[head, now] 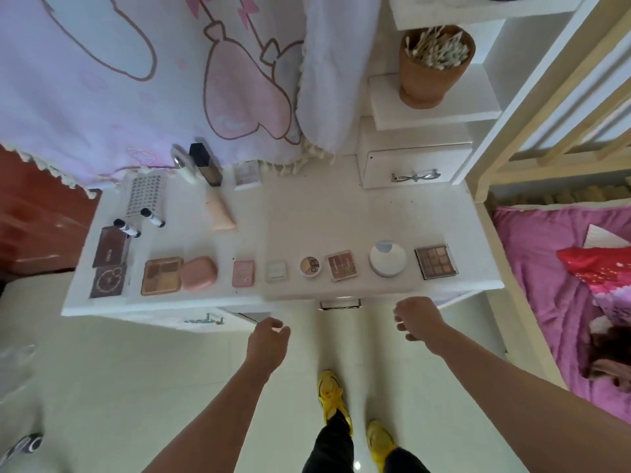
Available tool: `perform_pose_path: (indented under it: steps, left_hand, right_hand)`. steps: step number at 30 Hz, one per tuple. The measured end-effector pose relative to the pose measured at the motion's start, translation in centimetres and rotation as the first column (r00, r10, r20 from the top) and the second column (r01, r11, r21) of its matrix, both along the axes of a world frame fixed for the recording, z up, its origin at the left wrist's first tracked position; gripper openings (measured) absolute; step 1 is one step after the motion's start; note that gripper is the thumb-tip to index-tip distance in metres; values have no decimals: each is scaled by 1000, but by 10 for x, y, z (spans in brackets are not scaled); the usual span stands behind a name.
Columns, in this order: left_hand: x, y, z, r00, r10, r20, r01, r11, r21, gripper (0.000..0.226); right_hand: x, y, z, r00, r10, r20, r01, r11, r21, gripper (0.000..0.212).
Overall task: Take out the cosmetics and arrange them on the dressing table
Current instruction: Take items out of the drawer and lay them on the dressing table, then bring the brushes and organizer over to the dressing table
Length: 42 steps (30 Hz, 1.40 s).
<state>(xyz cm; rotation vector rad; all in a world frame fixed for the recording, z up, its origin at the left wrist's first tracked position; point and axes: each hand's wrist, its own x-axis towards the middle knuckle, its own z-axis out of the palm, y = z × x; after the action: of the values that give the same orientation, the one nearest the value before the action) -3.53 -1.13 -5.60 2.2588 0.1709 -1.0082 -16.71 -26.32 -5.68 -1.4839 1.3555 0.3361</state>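
Cosmetics (343,266), flat, squarish or round

A white dressing table (341,216) bears a front row of palettes (436,262) and compacts (199,273), tubes (220,213) behind

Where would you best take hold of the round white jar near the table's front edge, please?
I would grip the round white jar by its side wall, coming from above with the right hand, thumb on the near side, fingers on the far. It sits flat; the pink palette and brown palette flank it, but its front and back stand free.
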Motion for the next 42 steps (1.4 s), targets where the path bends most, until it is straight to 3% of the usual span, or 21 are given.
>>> perform_pose_path:
  steps: [2, 4, 5, 7, 10, 13, 20, 24, 32, 37, 42]
  left_hand:
    - [-18, 32, 11, 972, -215, 97, 196, 964, 179, 27]
    - [-39, 63, 23, 938, -327, 117, 283, 915, 288, 30]
    - [-53, 82, 31, 932, -337, 130, 279, 901, 331, 31]
    - [-79, 115, 48, 926, -346, 149, 264, 878, 399, 32]
    - [-125, 176, 78, 941, -287, 180, 170, 860, 481, 33]
    - [-171, 239, 108, 960, -150, 238, 4, 853, 521, 33]
    - [-294, 380, 164, 910, 206, 360, -377, 774, 509, 34]
    - [-388, 473, 180, 839, 386, 383, -540, 669, 511, 34]
    - [-602, 641, 215, 641, 673, 369, -731, 389, 561, 33]
    - [-710, 714, 226, 499, 782, 373, -778, 214, 590, 32]
    - [-785, 775, 218, 344, 868, 359, -820, 91, 565, 31]
  right_hand:
    - [-3, 21, 5, 914, 403, -54, -406, 897, -174, 16]
    - [-4, 42, 10, 682, 709, -179, -729, 642, -238, 33]
    - [-3, 56, 15, 555, 803, -217, -827, 504, -249, 35]
    - [4, 85, 31, 384, 885, -262, -911, 317, -263, 33]
    - [12, 146, 62, 110, 947, -303, -939, -1, -344, 29]
    - [17, 219, 94, -108, 941, -320, -869, -246, -430, 35]
    - [-6, 412, 159, -503, 793, -342, -616, -607, -501, 39]
    - [-54, 549, 184, -666, 652, -362, -429, -732, -530, 39]
    - [-213, 812, 209, -864, 339, -373, -84, -827, -555, 42]
    - [-312, 932, 229, -917, 150, -371, 103, -807, -581, 43]
    - [-386, 1041, 228, -912, -12, -411, 267, -778, -569, 44]
